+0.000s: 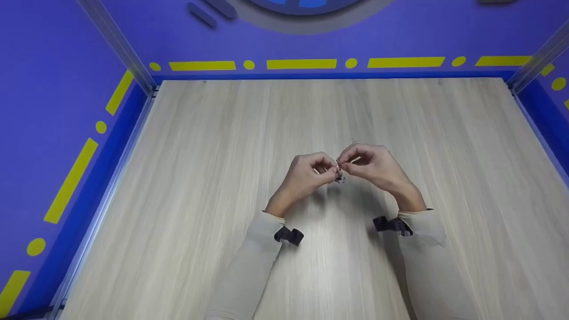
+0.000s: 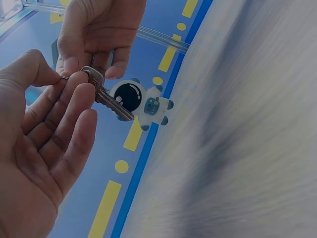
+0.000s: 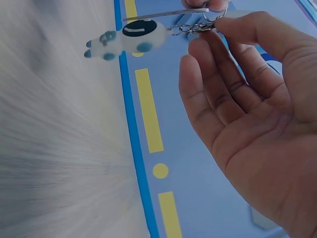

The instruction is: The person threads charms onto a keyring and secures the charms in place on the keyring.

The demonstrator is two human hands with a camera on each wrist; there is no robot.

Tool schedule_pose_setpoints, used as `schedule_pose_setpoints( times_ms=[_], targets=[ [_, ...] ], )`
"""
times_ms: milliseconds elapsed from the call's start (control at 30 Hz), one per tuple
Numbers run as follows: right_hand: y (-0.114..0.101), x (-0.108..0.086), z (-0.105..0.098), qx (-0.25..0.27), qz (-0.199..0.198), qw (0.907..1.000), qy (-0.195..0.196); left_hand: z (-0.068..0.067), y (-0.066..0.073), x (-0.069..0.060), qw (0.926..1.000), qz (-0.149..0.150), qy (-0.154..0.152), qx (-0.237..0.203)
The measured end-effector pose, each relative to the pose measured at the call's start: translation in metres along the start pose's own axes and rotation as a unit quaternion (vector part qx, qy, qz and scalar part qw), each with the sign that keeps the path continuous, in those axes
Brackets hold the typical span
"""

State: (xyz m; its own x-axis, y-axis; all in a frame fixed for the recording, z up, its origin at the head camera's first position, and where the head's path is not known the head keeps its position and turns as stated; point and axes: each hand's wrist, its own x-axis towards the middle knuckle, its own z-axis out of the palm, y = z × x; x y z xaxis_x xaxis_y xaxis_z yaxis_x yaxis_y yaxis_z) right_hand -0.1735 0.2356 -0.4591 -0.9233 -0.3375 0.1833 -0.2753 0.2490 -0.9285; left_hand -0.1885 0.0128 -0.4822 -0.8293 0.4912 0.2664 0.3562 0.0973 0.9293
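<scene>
Both hands meet over the table, around a small key ring. My left hand pinches the ring between thumb and forefinger. A metal key hangs from it, pointing down, beside the left fingertips. My right hand pinches the ring where a short silver chain joins it. From that chain dangles a white astronaut charm with a dark visor and teal parts, in the air close to the key. The fingertips partly hide the ring, and in the head view the pieces are too small to tell apart.
Below the hands lies a light wood-grain table. Blue walls with yellow dashes and dots stand along its back and sides, joined by metal corner posts. Dark straps sit at both wrists, over the sleeves.
</scene>
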Motion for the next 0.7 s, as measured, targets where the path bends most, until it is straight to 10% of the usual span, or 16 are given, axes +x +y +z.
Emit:
schedule_pose_setpoints(
  times_ms=[700],
  targets=[
    [-0.0045,-0.0007,0.0000,-0.035,0.026,0.9990,0.010,-0.0008,0.0007,-0.0006,0.9997,0.023,-0.013,0.000]
  ],
)
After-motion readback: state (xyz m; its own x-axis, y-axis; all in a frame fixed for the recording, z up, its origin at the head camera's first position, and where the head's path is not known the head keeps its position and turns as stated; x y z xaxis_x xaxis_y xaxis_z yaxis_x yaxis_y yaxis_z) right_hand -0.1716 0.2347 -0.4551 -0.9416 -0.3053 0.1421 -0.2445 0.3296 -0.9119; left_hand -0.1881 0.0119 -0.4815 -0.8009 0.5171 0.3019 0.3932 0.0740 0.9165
